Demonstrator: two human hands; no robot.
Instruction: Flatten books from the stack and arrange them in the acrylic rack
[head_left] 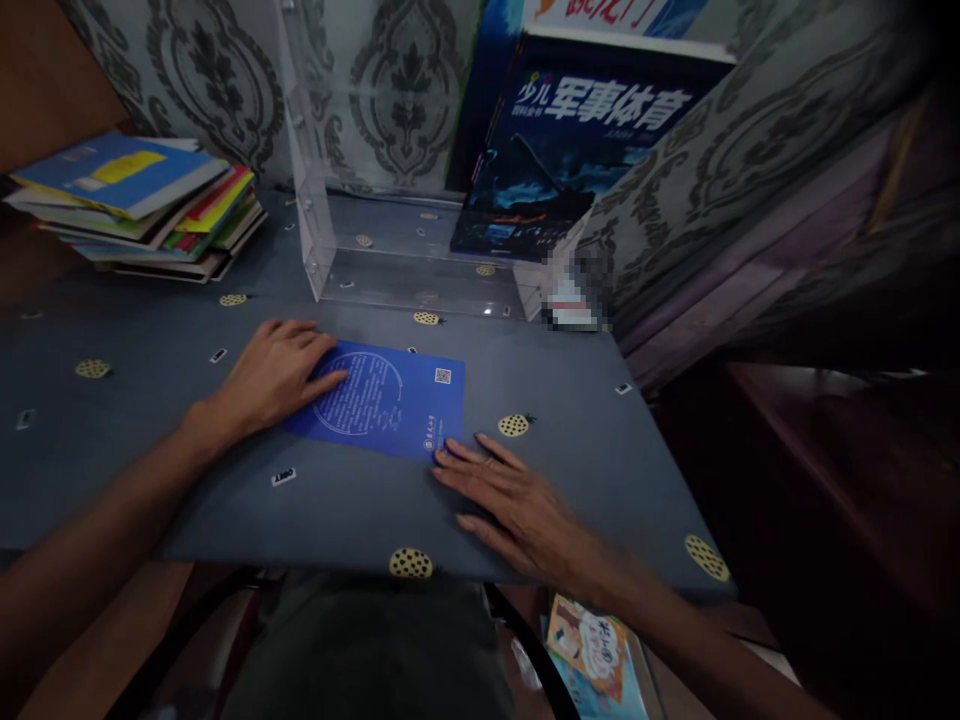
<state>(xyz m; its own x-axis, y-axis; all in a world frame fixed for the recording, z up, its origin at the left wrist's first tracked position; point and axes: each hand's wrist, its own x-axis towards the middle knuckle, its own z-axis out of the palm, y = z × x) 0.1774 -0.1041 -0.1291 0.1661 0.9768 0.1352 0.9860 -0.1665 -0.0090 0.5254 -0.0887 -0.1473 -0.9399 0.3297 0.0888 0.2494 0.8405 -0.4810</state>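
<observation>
In the head view, a blue printed leaflet (390, 405) is seen lying flat near the middle of the frame, on a grey-blue tablecloth (581, 435) patterned with yellow pineapples. Its long axis is set roughly left to right across the frame, with the right end slightly lower. A ring-shaped block of white text (360, 395) is printed towards the left end, and a QR code (443, 376) is placed at the upper right corner.

The upper left corner of the leaflet is covered by the left hand (274, 375), which is laid palm down with the fingers extended and the thumb rested on the print; nothing is gripped. From this hand, the leaflet is stretched out to the right and slightly downward. The lower right corner is touched by the fingertips of the right hand (517, 505), which is spread flat with the thumb held apart and nothing grasped; from here the leaflet lies to the upper left. Both hands are thus in contact, but more of the sheet is overlapped by the left.

Above the leaflet, a clear acrylic rack (319, 265) is stood, with a dark blue book (555, 170) propped at its right side. A book stack (157, 215) is piled at upper left.
</observation>
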